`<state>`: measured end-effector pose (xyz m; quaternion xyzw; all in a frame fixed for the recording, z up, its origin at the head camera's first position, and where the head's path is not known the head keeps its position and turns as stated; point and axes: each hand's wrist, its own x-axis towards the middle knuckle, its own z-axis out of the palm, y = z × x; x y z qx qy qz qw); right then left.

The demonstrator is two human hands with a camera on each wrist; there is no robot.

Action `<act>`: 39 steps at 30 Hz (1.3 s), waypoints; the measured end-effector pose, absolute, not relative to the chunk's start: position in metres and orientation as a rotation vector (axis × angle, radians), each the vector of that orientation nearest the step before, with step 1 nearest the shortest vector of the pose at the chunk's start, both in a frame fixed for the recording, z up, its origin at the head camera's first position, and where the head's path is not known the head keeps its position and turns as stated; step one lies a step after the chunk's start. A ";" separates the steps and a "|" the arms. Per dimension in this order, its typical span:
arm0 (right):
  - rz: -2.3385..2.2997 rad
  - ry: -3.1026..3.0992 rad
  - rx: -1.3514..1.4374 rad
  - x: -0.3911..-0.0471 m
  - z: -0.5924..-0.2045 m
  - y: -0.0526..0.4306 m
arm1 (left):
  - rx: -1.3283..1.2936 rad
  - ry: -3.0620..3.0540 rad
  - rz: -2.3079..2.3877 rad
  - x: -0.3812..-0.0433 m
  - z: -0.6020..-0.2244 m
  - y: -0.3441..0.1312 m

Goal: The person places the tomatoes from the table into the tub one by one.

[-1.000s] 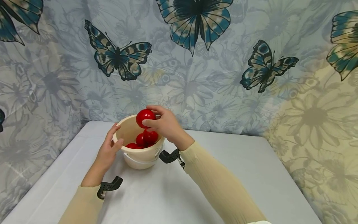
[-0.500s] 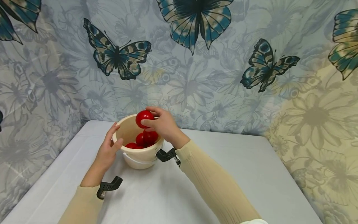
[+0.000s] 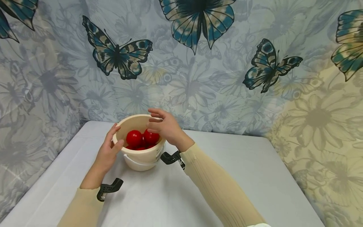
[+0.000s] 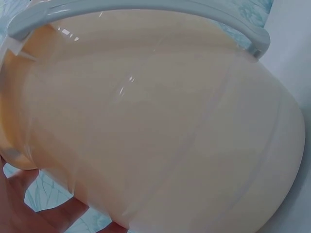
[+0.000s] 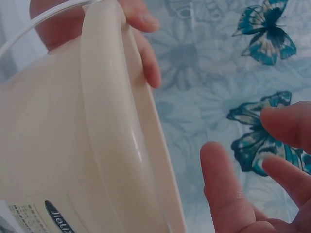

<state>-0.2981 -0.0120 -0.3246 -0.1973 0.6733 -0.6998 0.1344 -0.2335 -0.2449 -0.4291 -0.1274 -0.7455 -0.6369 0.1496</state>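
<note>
A cream bucket (image 3: 146, 156) stands on the table, tilted slightly towards me. Inside it lie several shiny red balls (image 3: 134, 138); one more ball (image 3: 151, 137) shows below the right fingers. My left hand (image 3: 106, 154) grips the bucket's left rim, and its fingertips touch the outer wall in the left wrist view. Above the right side of the opening, my right hand (image 3: 167, 127) is spread with nothing in it. The right wrist view shows its thumb and fingers (image 5: 221, 182) apart from each other, beside the rim.
A pale handle (image 4: 146, 6) hangs down the bucket's side. The white table (image 3: 227, 170) extends to the right and front. Close behind rises a cloth backdrop (image 3: 193, 88) with butterflies. Each wrist wears a black camera mount (image 3: 112, 186).
The right hand has let go of a red ball, which now lies in the bucket with the others. The left hand stays on the rim.
</note>
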 end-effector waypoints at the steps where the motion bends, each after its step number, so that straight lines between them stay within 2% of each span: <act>1: -2.027 1.957 -0.564 -0.298 -0.325 -0.011 | -0.362 -2.144 -1.826 -0.234 -0.429 -0.245; 25: -2.175 1.894 -0.498 -0.296 -0.338 0.023 | -0.294 -2.243 -1.768 -0.245 -0.432 -0.246; 39: -2.055 2.411 -0.559 -0.258 -0.351 0.063 | -0.285 -2.425 -1.534 -0.239 -0.421 -0.254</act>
